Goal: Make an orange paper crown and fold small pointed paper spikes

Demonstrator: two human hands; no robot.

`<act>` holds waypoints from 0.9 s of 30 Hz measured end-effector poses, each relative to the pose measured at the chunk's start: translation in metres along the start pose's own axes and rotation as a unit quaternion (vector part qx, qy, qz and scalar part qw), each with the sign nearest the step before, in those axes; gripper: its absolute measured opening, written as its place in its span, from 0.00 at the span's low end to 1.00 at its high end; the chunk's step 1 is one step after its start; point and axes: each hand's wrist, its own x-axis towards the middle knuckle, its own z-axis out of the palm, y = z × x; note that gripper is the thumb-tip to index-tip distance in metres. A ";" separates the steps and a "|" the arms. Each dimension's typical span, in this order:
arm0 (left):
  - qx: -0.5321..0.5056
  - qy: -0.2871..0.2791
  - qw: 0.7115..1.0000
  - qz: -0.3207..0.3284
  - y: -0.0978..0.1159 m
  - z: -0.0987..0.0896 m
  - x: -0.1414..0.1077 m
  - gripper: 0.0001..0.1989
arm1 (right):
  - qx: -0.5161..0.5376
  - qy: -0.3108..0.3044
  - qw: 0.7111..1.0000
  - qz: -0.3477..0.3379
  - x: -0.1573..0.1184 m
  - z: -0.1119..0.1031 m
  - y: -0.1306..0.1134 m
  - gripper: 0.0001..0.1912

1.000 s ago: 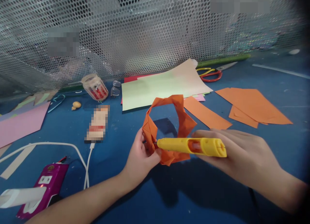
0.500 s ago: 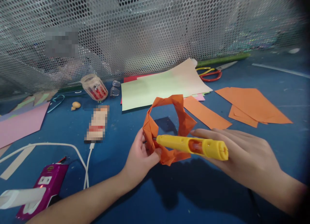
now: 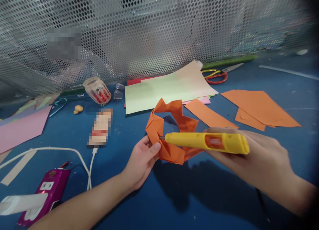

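A ring of folded orange paper (image 3: 156,127) is pinched at its lower left between the thumb and fingers of my left hand (image 3: 143,160). On the right, my right hand (image 3: 251,163) is closed round a yellow glue gun (image 3: 191,140), its fingers largely hidden beneath the body. The gun's thin metal nozzle points left and meets the folds of the ring near my left thumb; whether it touches the paper I cannot tell. An orange paper strip (image 3: 210,114) lies behind the gun.
Orange sheets (image 3: 259,107) lie at the right, scissors (image 3: 216,77) behind them. A pale green sheet (image 3: 149,95) tops a paper stack. A jar (image 3: 97,90), a phone (image 3: 99,128) and a purple power strip (image 3: 53,180) with white cables are left. A perforated metal panel (image 3: 154,34) closes the back.
My right hand and the glue gun have shifted slightly right and up. The paper ring has tilted in my left hand, and the nozzle now shows in front of its folds.
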 end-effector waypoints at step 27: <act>0.021 -0.039 0.997 -0.062 -0.006 -0.015 0.002 0.16 | -0.044 0.027 0.993 0.104 -0.023 0.011 0.014 0.28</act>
